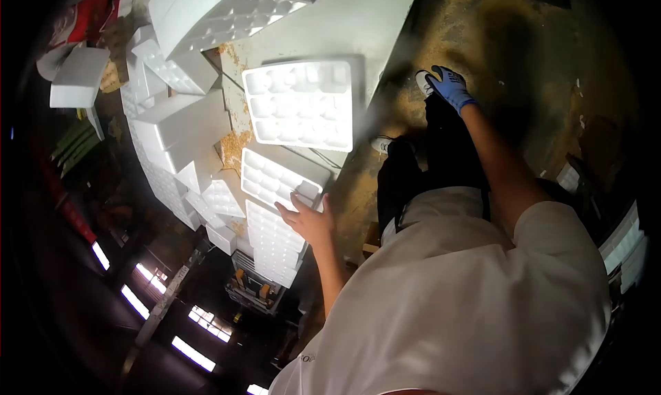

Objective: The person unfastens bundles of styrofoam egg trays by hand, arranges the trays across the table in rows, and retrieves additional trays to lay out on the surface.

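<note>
My left hand (310,219), bare, has its fingers spread at the near corner of a small white foam tray (272,178) with rounded hollows. It looks open; whether the fingertips touch the tray is hard to tell. Just beyond lies a larger white foam tray (299,106) with rows of hollows, flat on the pale table (372,23). A row of stacked white trays (272,240) lies beside my left hand. My right hand (451,89), in a blue and black glove, hangs over the floor away from the table, fingers apart, holding nothing visible.
White foam blocks and stacked trays (182,126) crowd the table's far side. Yellowish crumbs (234,147) are scattered between them. A dark machine (255,285) stands past the tray row. My shoes (382,144) are on the stained floor (558,85). More white trays (623,240) are at the right edge.
</note>
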A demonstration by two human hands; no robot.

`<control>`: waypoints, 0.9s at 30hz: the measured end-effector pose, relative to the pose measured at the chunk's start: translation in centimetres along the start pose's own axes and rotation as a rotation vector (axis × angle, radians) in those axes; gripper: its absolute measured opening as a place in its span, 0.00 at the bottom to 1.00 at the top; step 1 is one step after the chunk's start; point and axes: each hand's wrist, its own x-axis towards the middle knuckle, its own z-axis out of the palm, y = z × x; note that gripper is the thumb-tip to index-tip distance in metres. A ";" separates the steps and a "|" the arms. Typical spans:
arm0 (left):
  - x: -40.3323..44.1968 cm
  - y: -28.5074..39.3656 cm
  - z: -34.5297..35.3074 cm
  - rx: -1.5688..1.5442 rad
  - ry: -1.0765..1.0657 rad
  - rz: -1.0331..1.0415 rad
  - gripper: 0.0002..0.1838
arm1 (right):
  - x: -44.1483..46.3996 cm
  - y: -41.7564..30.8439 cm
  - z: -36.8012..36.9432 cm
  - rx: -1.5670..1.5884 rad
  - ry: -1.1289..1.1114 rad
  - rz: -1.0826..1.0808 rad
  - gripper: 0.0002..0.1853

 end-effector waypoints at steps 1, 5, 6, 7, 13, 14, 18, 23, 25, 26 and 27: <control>1.3 2.4 -0.8 -0.055 0.006 0.095 0.42 | 1.1 1.0 -0.6 0.023 0.006 0.085 0.37; 5.7 11.1 -2.7 -0.202 -0.025 0.426 0.47 | 2.7 6.5 0.7 0.116 0.002 0.227 0.38; 7.2 12.6 -2.3 -0.170 -0.025 0.485 0.46 | 2.0 7.2 1.6 0.126 0.002 0.249 0.39; 8.6 13.7 -1.6 -0.147 -0.024 0.544 0.46 | 1.3 8.0 2.1 0.129 0.008 0.272 0.39; 12.7 12.9 2.2 -0.160 0.105 0.770 0.36 | -4.2 9.7 5.6 0.957 0.283 0.450 0.24; 12.7 12.9 2.1 -0.154 0.088 0.790 0.37 | -5.5 9.6 5.3 1.057 0.365 0.400 0.21; 13.0 13.0 1.1 -0.094 -0.091 0.793 0.39 | -6.2 8.7 9.5 0.772 0.391 0.288 0.19; 12.9 12.5 1.7 -0.030 -0.028 0.813 0.46 | 2.5 11.0 27.3 0.333 0.384 0.142 0.34; 12.0 12.0 2.3 -0.272 -0.094 0.615 0.48 | 4.2 7.2 31.0 0.333 0.098 0.233 0.40; 11.1 9.8 2.3 -0.344 -0.136 0.462 0.47 | 5.2 5.5 32.9 0.333 0.118 0.170 0.44; 10.7 8.5 3.0 -0.340 -0.148 0.375 0.47 | 6.7 3.8 34.2 0.330 0.152 0.107 0.49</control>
